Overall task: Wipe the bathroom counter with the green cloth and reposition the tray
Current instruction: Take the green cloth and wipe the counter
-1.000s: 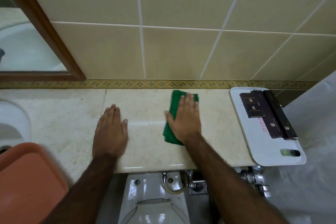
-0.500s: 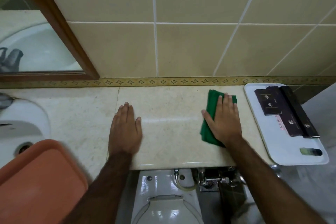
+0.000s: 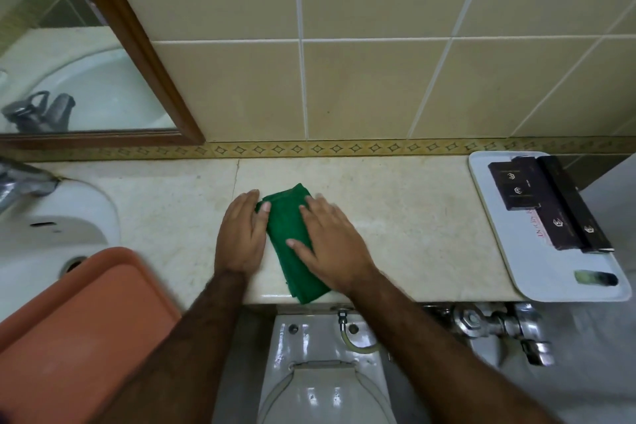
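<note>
A folded green cloth (image 3: 288,234) lies on the beige marble counter (image 3: 406,224), reaching to its front edge. My right hand (image 3: 330,244) presses flat on the cloth's right half, fingers spread. My left hand (image 3: 242,237) rests flat on the counter just left of the cloth, its thumb touching the cloth's upper left corner. A white tray (image 3: 537,272) sits at the counter's right end, overhanging the front edge. It carries dark boxes (image 3: 537,200) and a small green bottle (image 3: 595,278).
A white sink (image 3: 44,227) with a metal faucet (image 3: 20,182) is at the left. An orange basin (image 3: 79,330) sits in front of the sink. Below the counter are a toilet (image 3: 323,372) and chrome valves (image 3: 499,323). A tiled wall and framed mirror (image 3: 69,72) stand behind.
My right hand has slid the green cloth leftward across the counter until it met my left hand. The cloth now lies closer to the front edge. The view shifted left.
</note>
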### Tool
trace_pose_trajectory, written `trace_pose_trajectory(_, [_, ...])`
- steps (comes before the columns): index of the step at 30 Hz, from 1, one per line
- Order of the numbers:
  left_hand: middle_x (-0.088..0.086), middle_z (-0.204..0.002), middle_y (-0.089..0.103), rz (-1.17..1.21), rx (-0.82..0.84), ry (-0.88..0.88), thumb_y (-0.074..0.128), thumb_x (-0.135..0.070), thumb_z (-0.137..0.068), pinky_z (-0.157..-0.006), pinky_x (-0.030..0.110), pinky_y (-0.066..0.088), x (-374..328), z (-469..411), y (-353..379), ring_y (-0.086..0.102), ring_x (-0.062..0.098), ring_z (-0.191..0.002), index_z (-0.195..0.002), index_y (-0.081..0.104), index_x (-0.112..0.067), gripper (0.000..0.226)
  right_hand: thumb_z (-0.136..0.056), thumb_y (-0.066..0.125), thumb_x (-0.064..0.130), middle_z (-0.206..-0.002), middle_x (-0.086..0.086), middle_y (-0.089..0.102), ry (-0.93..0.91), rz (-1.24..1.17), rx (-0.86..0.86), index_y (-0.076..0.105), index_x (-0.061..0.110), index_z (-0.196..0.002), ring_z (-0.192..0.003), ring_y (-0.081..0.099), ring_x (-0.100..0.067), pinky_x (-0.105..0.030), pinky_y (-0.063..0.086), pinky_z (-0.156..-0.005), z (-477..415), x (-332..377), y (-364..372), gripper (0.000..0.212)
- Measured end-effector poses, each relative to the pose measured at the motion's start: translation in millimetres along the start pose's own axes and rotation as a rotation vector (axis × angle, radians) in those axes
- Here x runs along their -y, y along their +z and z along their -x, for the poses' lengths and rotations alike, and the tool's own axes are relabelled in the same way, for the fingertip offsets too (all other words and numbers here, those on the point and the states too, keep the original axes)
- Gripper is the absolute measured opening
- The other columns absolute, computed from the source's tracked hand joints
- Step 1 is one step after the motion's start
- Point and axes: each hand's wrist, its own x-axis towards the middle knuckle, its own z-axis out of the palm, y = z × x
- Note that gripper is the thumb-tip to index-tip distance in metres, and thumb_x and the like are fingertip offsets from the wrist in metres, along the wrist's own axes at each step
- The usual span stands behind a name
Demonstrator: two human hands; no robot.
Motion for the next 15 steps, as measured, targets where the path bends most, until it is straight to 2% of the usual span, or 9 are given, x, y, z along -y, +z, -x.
trace_pose_trajectory(2, [0.009,-0.147,0.053,-0.086,0.026,0.021,0.045,-0.047,-0.102,-0.115,0.042,0.036,-5.1,-0.4,-3.2,0.044,0.024,-0.137,-0.145,0.052,-0.010,0.057,-0.100,0.045,0.051,-0.139,-0.010,0.056,0.203,0.017,-0.076,0.055,0.011,-0.138,-0.134,0.048,-0.030,-0.041,0.041,-0.114,22.1,-7.2,-13.8,0.056])
trace_pose_trajectory(3, [0.009,-0.144,0.054,-0.156,0.033,0.025,0.048,-0.051,-0.100,-0.112,0.042,0.039,-9.2,-1.6,-4.3,0.045,0.025,-0.134,-0.143,0.053,-0.010,0.060,-0.098,0.049,0.049,-0.125,-0.008,0.061,0.278,0.045,-0.081,0.061,0.012,-0.128,-0.120,0.053,-0.027,-0.040,0.048,-0.103,31.7,-11.5,-19.1,0.049])
trace_pose_trajectory(5, [0.010,-0.137,0.055,-0.287,0.063,0.009,0.053,-0.055,-0.096,-0.107,0.042,0.043,-21.9,-8.5,-6.5,0.047,0.027,-0.128,-0.142,0.054,-0.012,0.064,-0.096,0.056,0.050,-0.111,-0.006,0.067,0.384,0.013,-0.001,0.067,0.014,-0.116,-0.105,0.060,-0.025,-0.039,0.052,-0.088,42.2,-15.7,-28.1,0.043])
trace_pose_trajectory(8, [0.013,-0.125,0.065,-0.338,0.192,-0.079,0.063,-0.046,-0.092,-0.097,0.039,0.049,-46.3,-24.7,-11.0,0.058,0.030,-0.115,-0.132,0.062,-0.010,0.053,-0.088,0.072,0.040,-0.095,-0.005,0.072,0.521,-0.218,0.153,0.071,0.011,-0.099,-0.088,0.069,-0.023,-0.035,0.057,-0.074,37.2,-13.9,-39.8,0.032])
trace_pose_trajectory(12, [0.012,-0.099,0.075,-0.062,0.341,-0.354,0.076,-0.027,-0.085,-0.075,0.034,0.060,-63.1,-33.3,-29.4,0.074,0.028,-0.084,-0.106,0.073,-0.006,0.030,-0.075,0.081,0.022,-0.094,-0.005,0.076,0.593,-0.318,0.238,0.075,0.008,-0.094,-0.088,0.072,-0.020,-0.039,0.064,-0.081,25.1,-7.1,-52.7,0.025])
trace_pose_trajectory(15, [0.008,-0.088,0.074,0.164,0.272,-0.470,0.082,-0.019,-0.081,-0.059,0.031,0.062,-52.3,-30.1,-59.4,0.074,0.023,-0.068,-0.089,0.073,-0.011,0.015,-0.072,0.081,0.020,-0.090,-0.006,0.077,0.592,-0.405,0.173,0.077,0.006,-0.089,-0.086,0.073,-0.019,-0.038,0.064,-0.080,15.3,2.3,-59.0,0.022])
